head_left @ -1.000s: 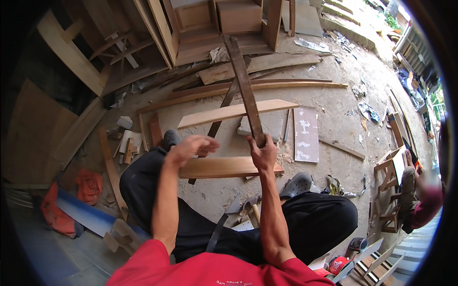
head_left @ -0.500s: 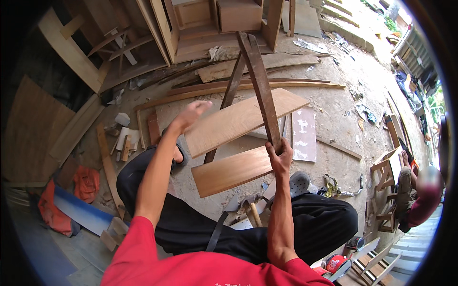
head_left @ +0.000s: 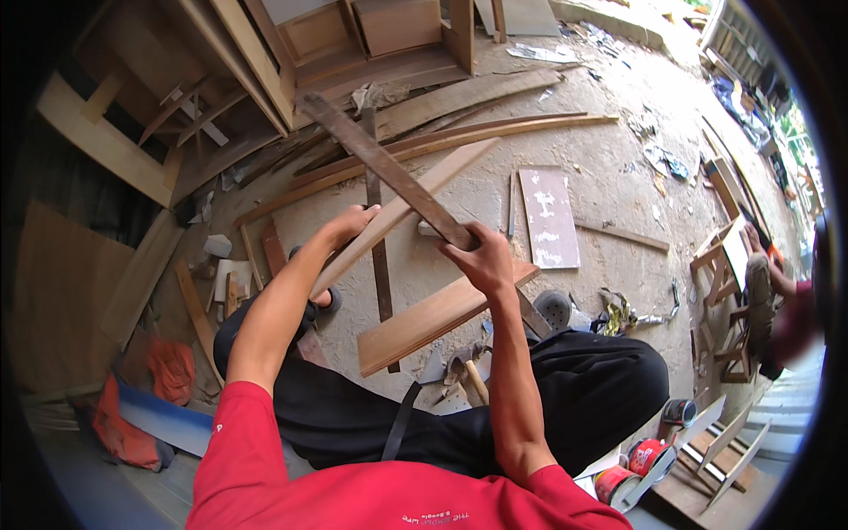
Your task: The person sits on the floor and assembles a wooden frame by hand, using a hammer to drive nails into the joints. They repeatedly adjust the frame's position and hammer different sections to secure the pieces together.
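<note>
A wooden frame of two dark slats and two pale boards stands tilted between my knees. My right hand is closed around the near dark slat, which slants up to the left. At the far side, my left hand is closed at the upper board, close to the other dark slat; its fingertips are partly hidden. The upper board shows mostly its narrow edge. Below my right hand lies the lower board, its broad face turned up. A hammer with a pale handle lies on the floor near my lap.
Long timber strips and a paint-flecked panel lie on the littered floor. Unfinished cabinets stand behind. An orange bag is at left, paint cans at right. Another person sits at the far right.
The wooden frame has turned, so its upper board now shows its edge and the near slat leans left. My left hand has come from open beside the board to closed at it.
</note>
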Action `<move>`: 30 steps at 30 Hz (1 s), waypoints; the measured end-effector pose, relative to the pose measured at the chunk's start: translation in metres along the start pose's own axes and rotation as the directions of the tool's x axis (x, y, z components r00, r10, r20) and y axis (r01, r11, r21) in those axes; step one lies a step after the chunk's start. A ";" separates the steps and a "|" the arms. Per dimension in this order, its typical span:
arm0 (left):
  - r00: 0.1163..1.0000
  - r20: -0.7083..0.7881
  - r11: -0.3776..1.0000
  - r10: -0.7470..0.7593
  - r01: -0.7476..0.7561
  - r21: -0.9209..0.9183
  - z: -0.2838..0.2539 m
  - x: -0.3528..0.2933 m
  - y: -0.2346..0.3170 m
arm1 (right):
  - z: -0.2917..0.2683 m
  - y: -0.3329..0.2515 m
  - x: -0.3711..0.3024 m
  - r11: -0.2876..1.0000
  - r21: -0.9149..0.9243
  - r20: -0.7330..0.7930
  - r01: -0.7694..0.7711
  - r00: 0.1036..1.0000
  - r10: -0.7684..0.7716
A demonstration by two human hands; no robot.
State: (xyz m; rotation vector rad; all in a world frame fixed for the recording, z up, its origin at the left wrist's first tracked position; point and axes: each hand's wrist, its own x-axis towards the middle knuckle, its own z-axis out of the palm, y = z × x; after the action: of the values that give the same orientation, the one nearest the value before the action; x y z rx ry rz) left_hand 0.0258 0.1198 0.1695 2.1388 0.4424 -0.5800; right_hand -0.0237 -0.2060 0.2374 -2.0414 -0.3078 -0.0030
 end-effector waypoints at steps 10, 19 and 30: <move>0.987 0.135 0.992 -0.082 0.094 -0.085 0.014 -0.039 0.018 | -0.007 -0.010 0.001 0.995 -0.043 0.070 -0.090 0.993 0.093; 0.958 0.258 0.991 -0.129 0.136 -0.007 0.008 -0.064 0.037 | -0.021 -0.011 0.005 0.980 -0.126 0.062 -0.156 0.984 0.165; 0.965 0.005 0.755 -0.263 0.209 -0.621 -0.035 -0.056 -0.035 | 0.019 0.038 0.006 0.977 0.099 -0.253 -0.188 0.945 0.208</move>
State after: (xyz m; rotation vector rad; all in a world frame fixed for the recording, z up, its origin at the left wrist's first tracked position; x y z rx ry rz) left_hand -0.0299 0.1622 0.1962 1.4793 0.8367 -0.4056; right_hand -0.0122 -0.2053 0.1965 -1.9623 0.0637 -0.1355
